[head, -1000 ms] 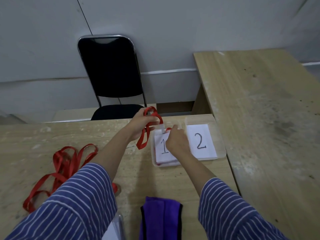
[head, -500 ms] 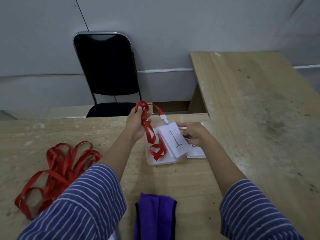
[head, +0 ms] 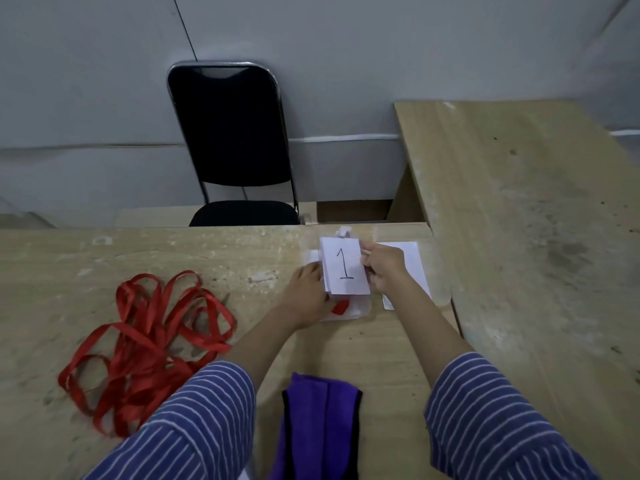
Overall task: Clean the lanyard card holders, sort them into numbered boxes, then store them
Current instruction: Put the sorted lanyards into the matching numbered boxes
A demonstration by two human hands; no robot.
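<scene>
Now lanyard (head: 341, 307) apparently lowered into box (head: 360, 311).

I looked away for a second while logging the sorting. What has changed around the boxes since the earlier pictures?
The left hand, which held the red strap up, has come down and tucked it into the clear plastic box; only a bit of red strap shows. The right hand holds the white card holder marked 1 flat over that box. The loose pile of red lanyards and folded purple cloth stayed put.
</scene>
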